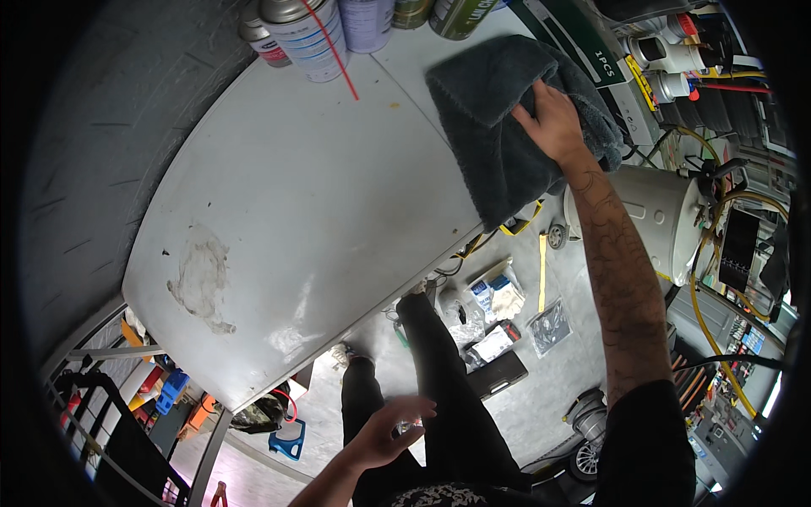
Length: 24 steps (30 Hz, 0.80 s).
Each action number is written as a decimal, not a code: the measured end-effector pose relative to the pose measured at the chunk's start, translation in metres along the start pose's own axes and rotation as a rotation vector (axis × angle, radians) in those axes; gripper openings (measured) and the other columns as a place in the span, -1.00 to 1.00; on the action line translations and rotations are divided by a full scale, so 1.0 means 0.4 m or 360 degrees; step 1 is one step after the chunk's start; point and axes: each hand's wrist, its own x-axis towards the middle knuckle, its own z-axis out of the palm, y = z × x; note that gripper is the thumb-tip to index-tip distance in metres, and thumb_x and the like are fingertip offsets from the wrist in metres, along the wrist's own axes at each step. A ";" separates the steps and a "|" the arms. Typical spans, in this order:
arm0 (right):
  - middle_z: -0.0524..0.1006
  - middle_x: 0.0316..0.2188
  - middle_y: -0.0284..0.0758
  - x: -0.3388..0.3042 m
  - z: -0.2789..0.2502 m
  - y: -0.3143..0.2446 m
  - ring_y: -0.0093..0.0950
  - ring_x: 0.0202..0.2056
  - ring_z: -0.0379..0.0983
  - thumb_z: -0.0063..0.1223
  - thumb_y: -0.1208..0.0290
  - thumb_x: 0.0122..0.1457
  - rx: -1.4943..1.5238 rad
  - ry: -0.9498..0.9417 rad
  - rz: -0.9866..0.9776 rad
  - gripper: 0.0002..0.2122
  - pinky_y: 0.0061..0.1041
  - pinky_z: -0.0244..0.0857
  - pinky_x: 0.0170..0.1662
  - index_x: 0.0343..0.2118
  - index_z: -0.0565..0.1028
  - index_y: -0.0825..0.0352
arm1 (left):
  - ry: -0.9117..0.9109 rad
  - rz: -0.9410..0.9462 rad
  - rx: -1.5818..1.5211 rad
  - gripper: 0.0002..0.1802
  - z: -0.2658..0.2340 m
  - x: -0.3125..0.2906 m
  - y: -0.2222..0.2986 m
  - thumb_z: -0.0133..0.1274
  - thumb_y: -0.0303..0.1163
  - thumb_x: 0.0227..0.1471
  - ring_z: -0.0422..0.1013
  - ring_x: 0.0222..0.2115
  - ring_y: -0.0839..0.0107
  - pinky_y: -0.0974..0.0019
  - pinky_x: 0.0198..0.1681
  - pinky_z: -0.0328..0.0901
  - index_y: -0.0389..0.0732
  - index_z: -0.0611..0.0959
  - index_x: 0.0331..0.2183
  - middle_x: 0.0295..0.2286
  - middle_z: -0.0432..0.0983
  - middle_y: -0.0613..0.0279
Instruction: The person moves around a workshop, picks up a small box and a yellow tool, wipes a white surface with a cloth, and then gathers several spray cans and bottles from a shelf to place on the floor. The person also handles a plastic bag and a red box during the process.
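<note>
Grey microfibre, thick and rumpled, takes the attention here: the cloth (498,118) lies draped over the far right edge of a white body panel (296,220), part of it hanging past that edge. A person's right hand (553,122) presses down on the cloth's right side, fingers curled into the fabric and gripping a fold of it, the tattooed forearm running back toward the lower right. The left hand (390,431) hovers low, well clear of the panel's near edge and above the person's dark trousers (439,380); its fingers are spread loosely and it seems to hold nothing, though motion blur makes that hard to confirm. Along the panel's far edge, to the left of the cloth, stands a row of spray cans (308,34), one fitted with a thin red straw (334,52) that angles down over the white surface. On the panel's near left part, well apart from the cloth, sits a patch (201,279) of scuffed, discoloured paint. Beyond the panel's right edge, just beside the hanging cloth, stands a white cylindrical tank (655,215) with a yellow hose (705,313) looping past it. Below the panel, on the grey floor, lie small packets and plastic bags (507,313), with a blue object (287,439) under the panel's near edge.
</note>
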 end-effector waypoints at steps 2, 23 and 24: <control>0.60 0.13 0.00 -0.022 0.005 -0.083 0.02 0.17 0.53 0.21 -0.15 0.33 -0.0137 -0.0005 0.0015 -0.30 0.05 0.33 0.26 0.34 0.47 0.32 | 0.0080 0.0080 -0.0018 -0.62 0.003 -0.042 -0.043 0.25 -0.48 0.34 0.59 0.06 0.34 0.25 0.12 0.47 -0.20 0.69 0.16 0.18 0.65 0.16; 0.68 -0.11 -0.27 -0.700 0.397 -1.757 -0.30 0.12 0.56 0.14 0.30 0.23 0.0896 -0.0183 -0.0911 -0.79 -0.02 0.15 0.46 -0.20 0.71 0.25 | 0.0684 -0.0055 -0.0323 -0.72 0.007 -0.579 -0.289 0.01 -0.40 0.51 0.60 0.06 0.22 0.23 0.12 0.44 -0.32 0.63 0.10 0.10 0.62 -0.05; 0.68 -0.11 -0.28 -0.724 0.406 -1.802 -0.32 0.10 0.58 0.14 0.32 0.23 0.0963 -0.0439 -0.0992 -0.80 -0.05 0.21 0.42 -0.21 0.71 0.26 | 0.0709 -0.0084 -0.0332 -0.73 0.012 -0.589 -0.293 0.02 -0.41 0.51 0.60 0.06 0.24 0.23 0.12 0.44 -0.32 0.64 0.10 0.10 0.63 -0.04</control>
